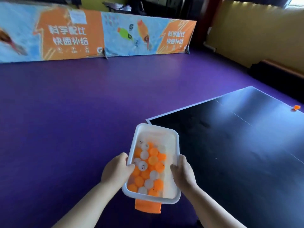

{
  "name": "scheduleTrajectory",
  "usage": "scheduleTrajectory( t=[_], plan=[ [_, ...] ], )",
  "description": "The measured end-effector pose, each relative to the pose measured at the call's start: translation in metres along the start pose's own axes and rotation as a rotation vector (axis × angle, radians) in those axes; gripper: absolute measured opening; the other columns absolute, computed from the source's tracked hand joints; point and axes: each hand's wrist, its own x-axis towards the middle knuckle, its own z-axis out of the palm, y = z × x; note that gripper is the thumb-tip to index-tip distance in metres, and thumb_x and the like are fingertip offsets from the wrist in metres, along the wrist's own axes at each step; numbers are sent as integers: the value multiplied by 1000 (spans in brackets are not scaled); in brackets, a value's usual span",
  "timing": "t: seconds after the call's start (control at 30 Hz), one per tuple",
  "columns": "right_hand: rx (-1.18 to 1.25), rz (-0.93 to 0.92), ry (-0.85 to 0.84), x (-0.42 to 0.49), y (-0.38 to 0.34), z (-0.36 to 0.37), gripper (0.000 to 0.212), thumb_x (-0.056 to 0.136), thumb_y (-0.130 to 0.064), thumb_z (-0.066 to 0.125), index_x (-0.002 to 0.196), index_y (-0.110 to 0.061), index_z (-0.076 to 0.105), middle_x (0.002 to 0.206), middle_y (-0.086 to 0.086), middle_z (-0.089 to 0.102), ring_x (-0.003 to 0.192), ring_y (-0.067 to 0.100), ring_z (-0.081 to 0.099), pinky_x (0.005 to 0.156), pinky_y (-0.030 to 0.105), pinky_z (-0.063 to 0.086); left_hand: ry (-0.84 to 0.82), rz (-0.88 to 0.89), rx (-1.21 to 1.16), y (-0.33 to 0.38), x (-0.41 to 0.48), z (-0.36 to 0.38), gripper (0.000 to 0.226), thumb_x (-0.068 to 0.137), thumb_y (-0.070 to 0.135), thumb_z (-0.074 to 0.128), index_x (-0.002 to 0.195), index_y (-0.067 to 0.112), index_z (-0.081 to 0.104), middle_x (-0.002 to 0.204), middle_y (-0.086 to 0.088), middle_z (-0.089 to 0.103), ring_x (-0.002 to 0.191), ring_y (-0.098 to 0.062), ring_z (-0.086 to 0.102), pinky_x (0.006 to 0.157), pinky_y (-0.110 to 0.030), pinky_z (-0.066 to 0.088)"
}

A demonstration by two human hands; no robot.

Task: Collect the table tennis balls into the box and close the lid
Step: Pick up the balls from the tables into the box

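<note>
The left hand [115,170] and right hand [184,171] hold the translucent white plastic box [174,134] beside the dark desk [230,137], fingers curled over its long rims. Orange and white table tennis balls [148,168] lie inside. The orange-blue barrier banner [69,33] shows mirrored Chinese characters and "G" logos.

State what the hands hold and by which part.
The white box of balls: the left hand grips its left long rim, the right hand its right long rim.
</note>
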Motion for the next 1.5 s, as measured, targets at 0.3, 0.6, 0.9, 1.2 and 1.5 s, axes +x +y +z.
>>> scheduleTrajectory(
  t=[0.3, 0.6, 0.9, 1.2, 1.5],
  plan=[
    [24, -91, -100, 151, -120, 87, 15, 85, -16, 50, 98, -23, 44, 85, -4, 57, 74, 14, 57, 65, 35, 49, 70, -135, -12, -47, 160, -65, 24, 86, 28, 54, 68, 23, 38, 66, 8, 48, 51, -7, 40, 45, -20, 28],
    [-7, -250, -180, 323, -275, 138, 18, 87, -20, 45, 103, -24, 39, 83, -9, 56, 76, 14, 58, 68, 38, 54, 259, -253, -50, -46, 348, -151, 28, 88, 23, 53, 67, 22, 34, 60, 7, 39, 48, -7, 34, 43, -19, 24],
    [5, -244, -172, 480, -393, 198, 25, 90, -23, 46, 115, -22, 43, 93, -7, 58, 78, 11, 59, 68, 34, 56, 238, -238, -61, -73, 549, -211, 23, 87, 22, 54, 69, 21, 40, 63, 6, 45, 51, -8, 39, 44, -21, 29],
    [42, -57, -14, 622, -479, 230, 25, 88, -22, 48, 112, -18, 43, 91, -4, 56, 80, 19, 56, 68, 36, 49, -18, -32, 20, -62, 774, -272, 16, 84, 27, 59, 77, 22, 45, 69, 7, 51, 54, -8, 45, 45, -21, 31],
    [105, 189, 208, 744, -444, 173, 21, 88, -17, 51, 108, -14, 45, 91, 1, 57, 80, 23, 54, 66, 35, 45, -277, 210, 70, 45, 931, -204, 21, 85, 30, 62, 74, 26, 45, 73, 7, 56, 57, -7, 51, 45, -18, 34]
  ],
)
